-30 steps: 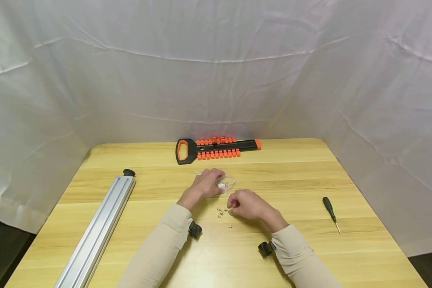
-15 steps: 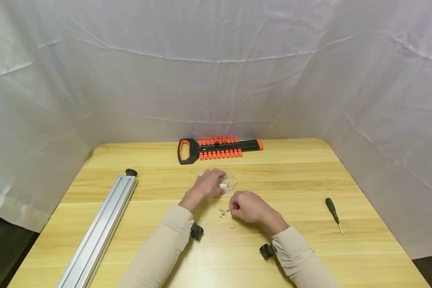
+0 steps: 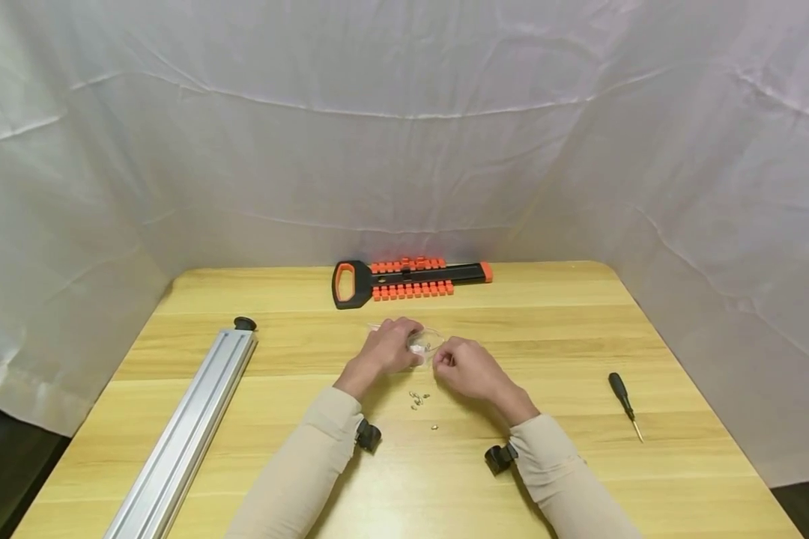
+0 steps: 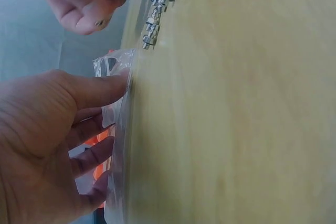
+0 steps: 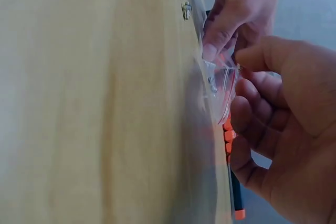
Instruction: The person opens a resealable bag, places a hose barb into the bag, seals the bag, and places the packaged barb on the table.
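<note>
My left hand (image 3: 386, 348) holds a clear plastic zip bag (image 4: 118, 114) on the table, its mouth toward the right. White and metal bits show inside. At the bag's mouth, my right hand (image 3: 470, 368) pinches a small metal screw (image 5: 239, 67) between thumb and forefinger; only its tip shows. Several small metal screws (image 4: 153, 19) lie in a loose pile on the wood, nearer to me than the bag. One lone screw (image 3: 434, 427) lies apart from that pile, closer to the front.
A black-handled screwdriver (image 3: 619, 388) lies at the right. Along the left side runs a long silver aluminium rail (image 3: 187, 427) with a black knob (image 3: 245, 323). A black and orange rack with a loop handle (image 3: 353, 284) lies at the back, before a white curtain (image 3: 404, 172).
My right hand has lifted a screw from beside the pile and moved away from me to the bag's mouth. The left hand stays on the bag.
</note>
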Available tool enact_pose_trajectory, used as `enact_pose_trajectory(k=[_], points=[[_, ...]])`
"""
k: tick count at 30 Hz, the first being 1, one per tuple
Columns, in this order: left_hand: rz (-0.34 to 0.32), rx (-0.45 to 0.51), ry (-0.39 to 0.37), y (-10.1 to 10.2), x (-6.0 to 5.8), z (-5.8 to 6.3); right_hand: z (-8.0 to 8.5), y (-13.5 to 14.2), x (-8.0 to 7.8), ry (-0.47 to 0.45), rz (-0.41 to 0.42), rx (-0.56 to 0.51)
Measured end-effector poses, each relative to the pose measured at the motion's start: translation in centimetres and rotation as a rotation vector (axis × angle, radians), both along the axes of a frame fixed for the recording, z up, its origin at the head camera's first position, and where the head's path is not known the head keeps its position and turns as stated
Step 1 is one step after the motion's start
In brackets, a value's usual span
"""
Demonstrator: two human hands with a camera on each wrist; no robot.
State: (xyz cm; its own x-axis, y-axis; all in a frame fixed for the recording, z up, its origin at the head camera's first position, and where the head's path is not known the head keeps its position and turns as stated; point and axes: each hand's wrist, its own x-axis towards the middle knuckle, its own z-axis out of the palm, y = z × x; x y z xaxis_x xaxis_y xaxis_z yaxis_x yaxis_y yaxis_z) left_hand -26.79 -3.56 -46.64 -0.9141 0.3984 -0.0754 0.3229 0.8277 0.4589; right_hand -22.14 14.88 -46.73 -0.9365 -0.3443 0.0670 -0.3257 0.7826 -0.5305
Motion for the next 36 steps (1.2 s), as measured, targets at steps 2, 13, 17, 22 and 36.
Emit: enact_pose_trajectory(k=[2, 13, 17, 22, 36], points=[[-0.001, 0.002, 0.003, 0.0, 0.0, 0.0, -0.2, 0.0, -0.4, -0.008, -0.042, -0.029], [-0.003, 0.019, 0.025, 0.2, 0.2, -0.4, -0.9, -0.2, -2.6, -0.070, -0.112, -0.138], [-0.006, 0.014, 0.034, 0.1, 0.1, -0.4, -1.0, -0.6, -3.0, -0.084, -0.141, -0.127], [-0.005, 0.016, 0.036, -0.1, 0.1, -0.3, -1.2, -0.9, -3.3, -0.087, -0.177, -0.113], [-0.006, 0.004, 0.039, -0.1, 0.3, -0.3, -1.0, 0.2, -2.2, -0.094, -0.125, -0.132]])
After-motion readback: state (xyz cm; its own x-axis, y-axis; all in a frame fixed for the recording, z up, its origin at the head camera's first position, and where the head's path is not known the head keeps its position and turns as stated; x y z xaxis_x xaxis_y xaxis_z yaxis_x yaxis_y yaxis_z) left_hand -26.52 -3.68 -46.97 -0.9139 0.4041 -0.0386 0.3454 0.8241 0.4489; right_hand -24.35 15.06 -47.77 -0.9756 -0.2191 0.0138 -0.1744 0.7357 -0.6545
